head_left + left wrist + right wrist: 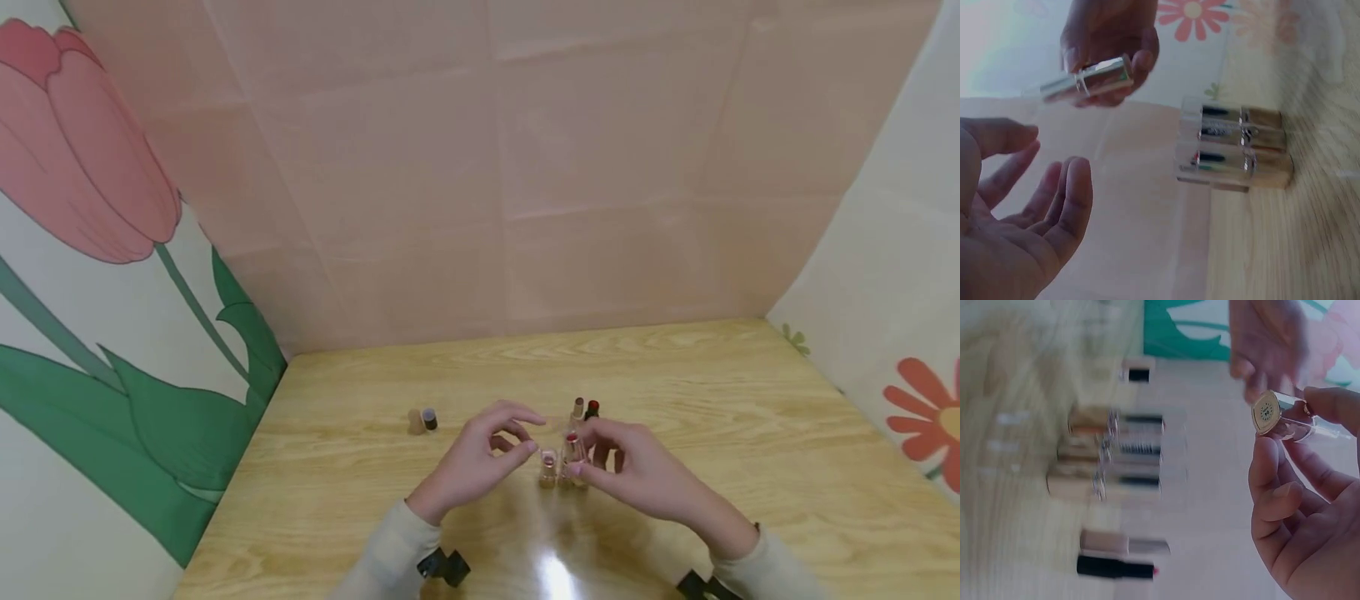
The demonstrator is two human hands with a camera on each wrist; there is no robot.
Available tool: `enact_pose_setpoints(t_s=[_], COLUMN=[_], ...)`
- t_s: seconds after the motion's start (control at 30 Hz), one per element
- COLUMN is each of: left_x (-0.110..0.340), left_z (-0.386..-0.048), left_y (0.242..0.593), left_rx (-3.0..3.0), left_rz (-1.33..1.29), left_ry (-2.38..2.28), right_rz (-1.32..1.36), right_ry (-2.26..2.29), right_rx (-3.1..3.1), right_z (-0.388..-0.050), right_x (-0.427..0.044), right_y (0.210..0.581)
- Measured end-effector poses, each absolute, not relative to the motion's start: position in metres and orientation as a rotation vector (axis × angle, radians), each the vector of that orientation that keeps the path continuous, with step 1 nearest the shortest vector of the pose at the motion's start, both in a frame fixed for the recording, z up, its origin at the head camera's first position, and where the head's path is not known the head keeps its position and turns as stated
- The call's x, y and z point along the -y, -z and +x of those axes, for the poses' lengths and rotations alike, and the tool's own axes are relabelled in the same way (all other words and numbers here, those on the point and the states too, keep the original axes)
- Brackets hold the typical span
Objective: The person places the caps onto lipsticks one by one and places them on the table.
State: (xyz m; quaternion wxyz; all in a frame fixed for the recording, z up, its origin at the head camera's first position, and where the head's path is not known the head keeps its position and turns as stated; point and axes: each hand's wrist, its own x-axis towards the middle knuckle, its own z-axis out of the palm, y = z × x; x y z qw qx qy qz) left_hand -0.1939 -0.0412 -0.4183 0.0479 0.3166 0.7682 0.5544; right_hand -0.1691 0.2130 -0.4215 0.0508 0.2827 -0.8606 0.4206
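Two hands (480,457) (637,468), lipstick (1100,79) in the right.

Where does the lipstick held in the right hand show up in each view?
Head: the lipstick is right of centre, in the lower half.
Left wrist: the lipstick is in the upper left.
Right wrist: the lipstick is right of centre, above mid-height.
Shared landmark: the left hand, left of the lipstick in head, below it in left wrist, above it in right wrist.
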Motion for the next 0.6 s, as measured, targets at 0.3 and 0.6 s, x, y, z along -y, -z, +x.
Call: enact_pose_setpoints(t_s=[0.3,0.6], left_x=[0.059,0.069], left_z=[-0.201,-0.206], left_y=[0.428,0.434], left_rx=[-2.443,-2.54], left_rz=[0.744,0.719], left_ry=[-1.626,-1.506], right_rz=[0.617,0.574], right_ry=[-1.173,-1.01], right_rx=[2.696,2.786], right_z=[-0.178,-0.192], right_x=[-0.252,-0.269], right_y=[0.423,0.434])
